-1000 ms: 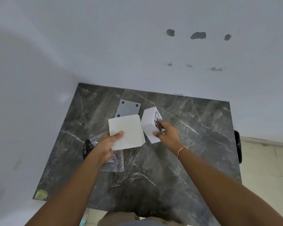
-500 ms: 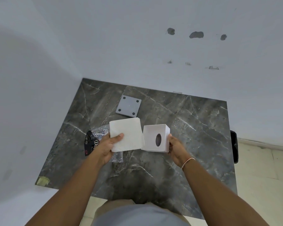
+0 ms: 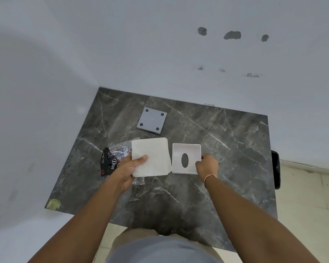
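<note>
My left hand (image 3: pixel 129 170) grips a square stack of white tissues (image 3: pixel 152 156) by its near left corner, thumb on top, just above the dark marble table (image 3: pixel 226 149). Right beside the stack, my right hand (image 3: pixel 206 166) holds a white square tissue box (image 3: pixel 186 151) by its right side. The box is open toward me, and an oval slot shows in its inner face. Stack and box nearly touch edge to edge.
A grey square plate (image 3: pixel 152 122) with a dark dot at each corner lies farther back on the table. A crumpled clear and black plastic wrapper (image 3: pixel 112 160) lies under my left hand. White walls close the left and back; a black object (image 3: pixel 275 168) sits past the right edge.
My right hand turned the white box from its printed outer side to its open side with the oval slot, and lowered it beside the tissue stack. The left hand stayed on the stack.
</note>
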